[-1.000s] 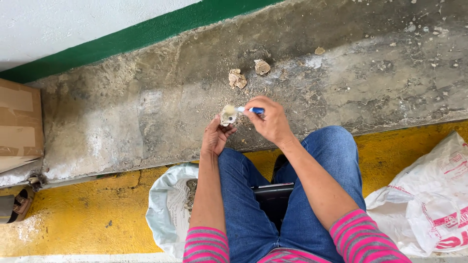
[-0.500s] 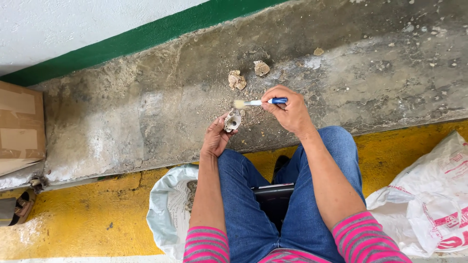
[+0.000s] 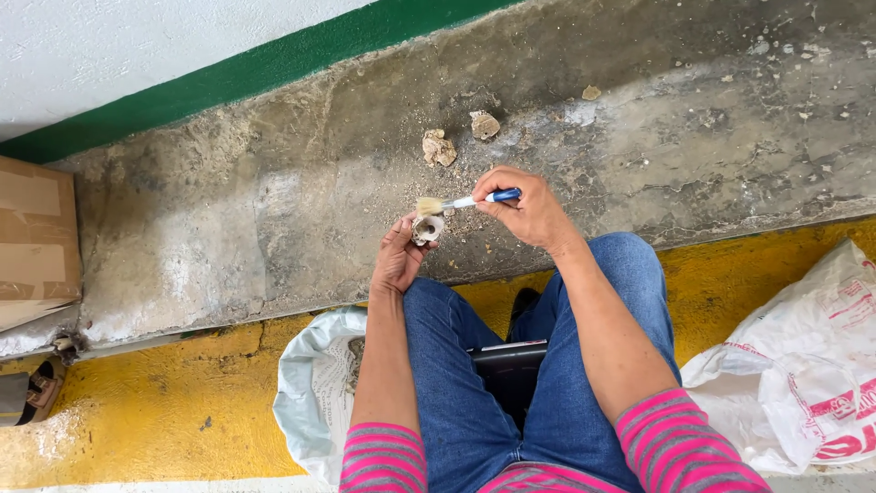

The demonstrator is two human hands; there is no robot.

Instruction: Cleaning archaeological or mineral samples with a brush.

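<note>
My left hand (image 3: pixel 399 258) grips a small pale shell-like lump (image 3: pixel 425 227) over my knees. A small brush (image 3: pixel 467 202) with a blue handle and pale bristles is held in my right hand (image 3: pixel 525 210); its bristles sit just above the lump. Two more rough pale lumps (image 3: pixel 439 147) (image 3: pixel 484 124) lie on the grey concrete strip (image 3: pixel 228 228) just beyond my hands. A smaller fragment (image 3: pixel 591 92) lies farther right.
A green stripe and white wall (image 3: pixel 137 46) run along the back. A cardboard box (image 3: pixel 35 242) stands at left. A white sack (image 3: pixel 315 393) sits open by my left leg, another white bag (image 3: pixel 803 374) at right, on the yellow floor (image 3: pixel 137 411).
My right hand swung the brush away from the lump to the right, then brought it back so the bristles are over the lump again. My left hand stayed nearly still.
</note>
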